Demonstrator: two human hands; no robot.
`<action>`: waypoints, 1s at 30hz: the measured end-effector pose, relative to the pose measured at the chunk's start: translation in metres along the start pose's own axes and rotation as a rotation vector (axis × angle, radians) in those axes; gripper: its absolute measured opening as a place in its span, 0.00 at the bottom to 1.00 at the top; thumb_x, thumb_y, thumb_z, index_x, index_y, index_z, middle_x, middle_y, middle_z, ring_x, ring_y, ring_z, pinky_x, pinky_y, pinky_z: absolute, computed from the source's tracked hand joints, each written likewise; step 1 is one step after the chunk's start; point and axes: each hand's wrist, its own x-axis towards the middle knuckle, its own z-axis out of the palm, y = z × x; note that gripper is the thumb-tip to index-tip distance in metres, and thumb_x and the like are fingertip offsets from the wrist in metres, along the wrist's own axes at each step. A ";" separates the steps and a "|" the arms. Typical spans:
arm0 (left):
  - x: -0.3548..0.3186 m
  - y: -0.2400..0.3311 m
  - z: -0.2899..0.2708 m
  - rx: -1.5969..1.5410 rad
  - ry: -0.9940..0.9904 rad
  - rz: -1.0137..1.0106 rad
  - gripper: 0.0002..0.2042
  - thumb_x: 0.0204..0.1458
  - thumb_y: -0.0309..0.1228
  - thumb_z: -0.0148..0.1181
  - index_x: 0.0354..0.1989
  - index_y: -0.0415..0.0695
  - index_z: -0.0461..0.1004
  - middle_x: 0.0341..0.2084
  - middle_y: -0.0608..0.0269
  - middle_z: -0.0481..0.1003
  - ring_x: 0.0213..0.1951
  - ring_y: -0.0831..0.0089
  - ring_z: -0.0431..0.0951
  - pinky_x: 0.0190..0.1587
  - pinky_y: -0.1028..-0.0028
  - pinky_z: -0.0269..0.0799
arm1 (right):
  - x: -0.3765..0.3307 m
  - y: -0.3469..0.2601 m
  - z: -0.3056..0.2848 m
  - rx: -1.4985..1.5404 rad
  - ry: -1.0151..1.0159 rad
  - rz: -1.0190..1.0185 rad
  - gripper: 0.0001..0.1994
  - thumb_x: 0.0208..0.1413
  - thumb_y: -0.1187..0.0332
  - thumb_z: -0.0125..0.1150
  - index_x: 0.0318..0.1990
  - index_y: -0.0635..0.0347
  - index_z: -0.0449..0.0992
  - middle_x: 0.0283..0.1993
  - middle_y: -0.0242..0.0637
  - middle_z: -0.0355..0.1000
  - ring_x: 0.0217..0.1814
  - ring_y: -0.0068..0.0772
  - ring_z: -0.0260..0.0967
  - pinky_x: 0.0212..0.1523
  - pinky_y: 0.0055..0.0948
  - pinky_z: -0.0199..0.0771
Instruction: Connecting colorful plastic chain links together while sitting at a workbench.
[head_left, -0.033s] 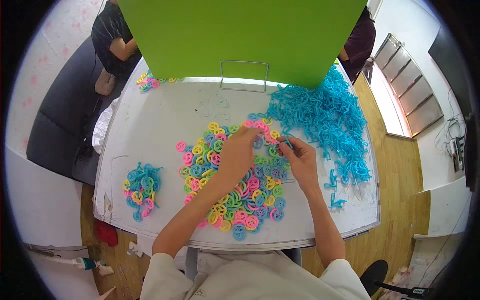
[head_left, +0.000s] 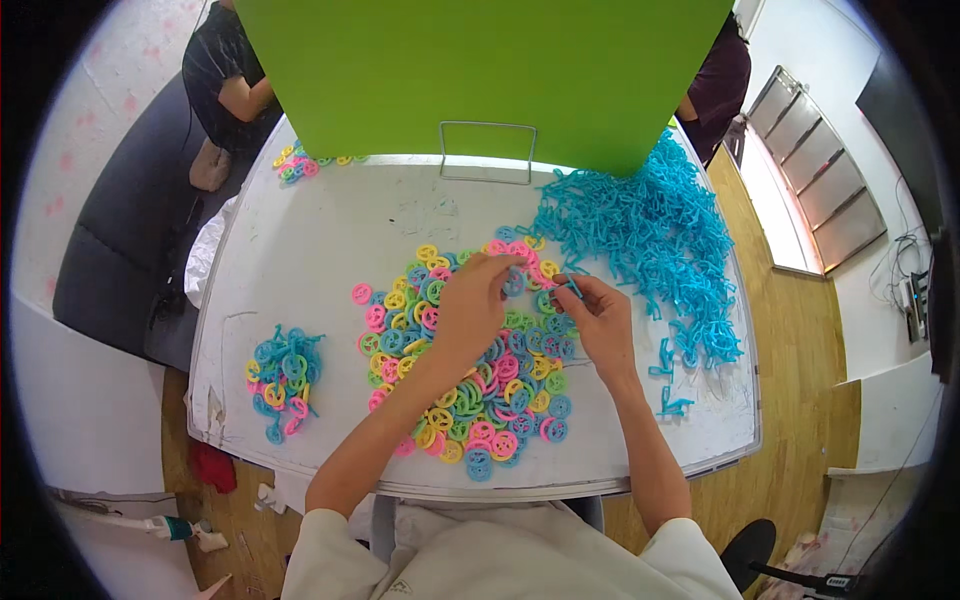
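My left hand (head_left: 474, 300) hovers over the far part of a heap of small spoked plastic wheels (head_left: 480, 400) in pink, yellow, green and blue. Its fingers are closed, with a blue wheel (head_left: 514, 283) at the tips. Just to the right, my right hand (head_left: 604, 318) pinches a thin blue plastic piece (head_left: 574, 286) between thumb and fingers. A small gap separates the two hands. My left hand and forearm cover part of the heap.
Many similar blue plastic pieces (head_left: 640, 220) are piled at the far right, some strewn nearer. At the left lies a small cluster of wheels with blue pieces (head_left: 285, 375). A green panel (head_left: 480, 80) with a wire handle (head_left: 488, 182) stands at the back; people sit beyond it.
My left hand and the blue wheel have shifted very slightly to the left. My right hand is almost unmoved.
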 end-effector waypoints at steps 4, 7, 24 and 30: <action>-0.013 0.024 -0.023 -0.639 -0.144 -0.365 0.11 0.59 0.26 0.50 0.48 0.42 0.74 0.34 0.64 0.73 0.35 0.79 0.76 0.33 0.79 0.73 | -0.005 -0.005 0.009 -0.023 -0.039 0.020 0.11 0.56 0.75 0.58 0.45 0.69 0.75 0.36 0.37 0.76 0.38 0.22 0.73 0.40 0.20 0.73; -0.021 0.020 -0.012 -0.655 -0.044 -0.339 0.11 0.56 0.25 0.54 0.45 0.36 0.72 0.34 0.59 0.76 0.30 0.78 0.77 0.26 0.78 0.72 | -0.007 0.002 0.014 -0.021 -0.072 0.012 0.09 0.56 0.76 0.58 0.43 0.69 0.74 0.36 0.37 0.75 0.39 0.23 0.73 0.40 0.20 0.73; -0.030 0.013 0.003 -0.344 0.163 -0.123 0.03 0.50 0.16 0.54 0.32 0.35 0.68 0.24 0.58 0.75 0.27 0.71 0.78 0.30 0.75 0.72 | -0.013 0.005 0.024 0.066 -0.104 0.066 0.06 0.57 0.76 0.57 0.41 0.67 0.72 0.35 0.35 0.74 0.36 0.21 0.72 0.38 0.21 0.73; -0.027 0.025 -0.006 -0.536 0.124 -0.206 0.08 0.54 0.19 0.52 0.42 0.37 0.72 0.27 0.57 0.76 0.29 0.72 0.78 0.31 0.76 0.73 | -0.020 -0.012 0.031 0.054 -0.056 -0.051 0.12 0.55 0.76 0.59 0.47 0.63 0.72 0.34 0.37 0.75 0.37 0.23 0.74 0.35 0.22 0.73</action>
